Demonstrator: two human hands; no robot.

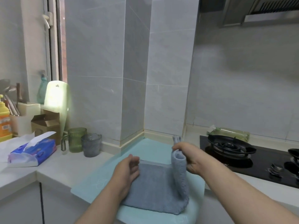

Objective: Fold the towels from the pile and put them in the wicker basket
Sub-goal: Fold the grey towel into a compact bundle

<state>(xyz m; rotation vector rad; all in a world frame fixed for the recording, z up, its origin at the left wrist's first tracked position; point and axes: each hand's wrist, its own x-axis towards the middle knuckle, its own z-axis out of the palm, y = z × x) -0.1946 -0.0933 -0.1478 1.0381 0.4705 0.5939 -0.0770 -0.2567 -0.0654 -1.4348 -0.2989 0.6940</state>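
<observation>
grey towel [155, 188] lying left-right, left hand [127, 170] pinching far corner, right hand [189, 157] pinching upturned right end

My left forearm [103, 206] and right forearm [242, 189] are bare right down to the picture's lower edge. My left hand [127, 169] and right hand [191, 156] are bare too, each grip plain and uncovered.

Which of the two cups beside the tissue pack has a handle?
The green cup, the left one of the pair: a looped handle sticks out on its left side. The grey cup just to its right shows no handle.
</observation>
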